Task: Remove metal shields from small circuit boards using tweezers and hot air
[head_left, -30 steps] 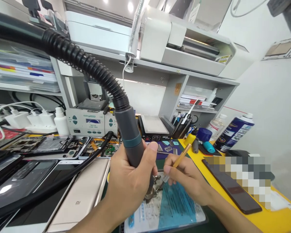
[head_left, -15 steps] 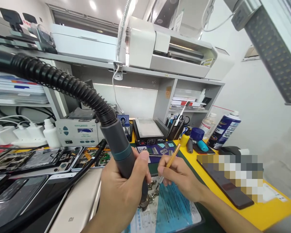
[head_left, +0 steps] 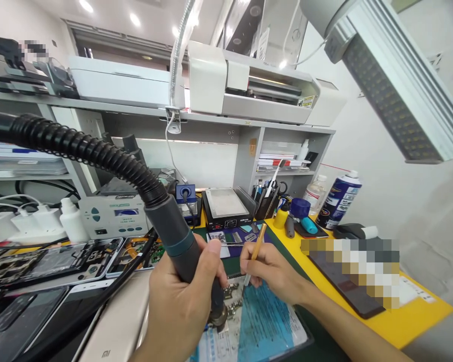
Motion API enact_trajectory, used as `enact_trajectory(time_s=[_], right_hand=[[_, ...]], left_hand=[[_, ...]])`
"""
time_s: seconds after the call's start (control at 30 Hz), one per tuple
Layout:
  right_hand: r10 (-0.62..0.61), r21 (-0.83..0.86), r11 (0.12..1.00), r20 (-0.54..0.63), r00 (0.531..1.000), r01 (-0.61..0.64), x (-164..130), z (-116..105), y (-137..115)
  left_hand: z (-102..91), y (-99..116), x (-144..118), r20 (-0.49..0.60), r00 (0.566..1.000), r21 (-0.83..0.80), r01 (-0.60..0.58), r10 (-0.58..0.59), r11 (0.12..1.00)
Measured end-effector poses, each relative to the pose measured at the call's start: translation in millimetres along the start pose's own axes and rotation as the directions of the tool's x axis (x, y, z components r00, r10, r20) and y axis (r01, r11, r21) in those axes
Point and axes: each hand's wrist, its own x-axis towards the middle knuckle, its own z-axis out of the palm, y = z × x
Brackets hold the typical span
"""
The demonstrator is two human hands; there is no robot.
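Observation:
My left hand (head_left: 186,294) is wrapped round the dark handle of a hot air gun (head_left: 173,239), its corrugated hose arching away to the upper left. The gun's metal nozzle (head_left: 219,318) points down beside a small circuit board (head_left: 232,301), which the nozzle and my fingers partly hide. Pinched in my right hand (head_left: 270,269) is a slim tool with a golden handle (head_left: 259,239), its thin dark tip at the board's right side. Whether that tip is a blade or a brush is hard to make out. Beneath the board lies a blue and white work pad (head_left: 274,322).
A heating plate (head_left: 228,203) and a grey hot air station (head_left: 113,218) stand behind. Phones, including a gold one (head_left: 115,322), crowd the left. At right are a spray can (head_left: 337,201) and a dark flat panel (head_left: 347,281). An LED lamp (head_left: 394,95) hangs above.
The whole view has shifted, so the surroundings sit further left. The golden-handled tool stands slightly more upright. Both hands keep their hold, with the nozzle still low by the board.

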Motion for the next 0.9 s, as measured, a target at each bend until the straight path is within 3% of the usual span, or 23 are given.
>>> enact_trajectory(time_s=[0.9], right_hand=[[0.045, -0.038, 0.998, 0.063, 0.997, -0.043, -1.0, -1.5, -8.4]], left_hand=[[0.9, 2.4, -1.7, -0.014, 1.0, 0.019, -0.015, 0.015, 1.0]])
